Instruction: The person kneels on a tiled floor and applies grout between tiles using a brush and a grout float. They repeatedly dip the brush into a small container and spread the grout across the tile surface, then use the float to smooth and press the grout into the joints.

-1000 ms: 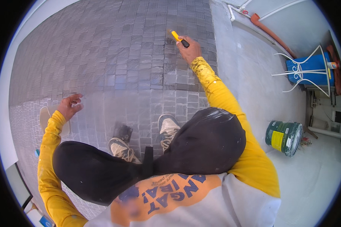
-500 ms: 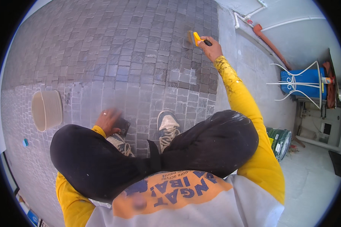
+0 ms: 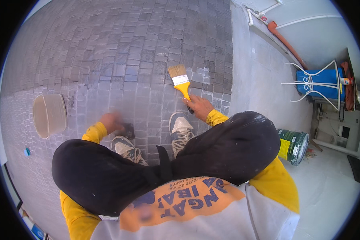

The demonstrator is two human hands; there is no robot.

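My right hand (image 3: 199, 107) is closed round the dark end of a paintbrush (image 3: 182, 84) with a yellow handle, pale ferrule and tan bristles. The bristles point away from me over the grey stone-patterned floor (image 3: 108, 64), near the edge between its darker and paler parts. My left hand (image 3: 111, 122) is low over the pale stones by my left shoe (image 3: 126, 148); motion smears its fingers. Right beside it is a small dark, flat-sided object (image 3: 128, 131), whose kind I cannot make out. Whether the hand touches it is unclear.
A beige tub (image 3: 50, 116) stands on the left, with a small blue cap-like item (image 3: 27, 152) nearer me. On the right are a green pail (image 3: 294, 147), a white metal frame round a blue drum (image 3: 320, 85), and an orange pipe (image 3: 286, 44) along the wall.
My right hand has drawn the paintbrush back toward me and left, from the far right of the stones to beside my right shoe. My left hand has shifted slightly and stays blurred.
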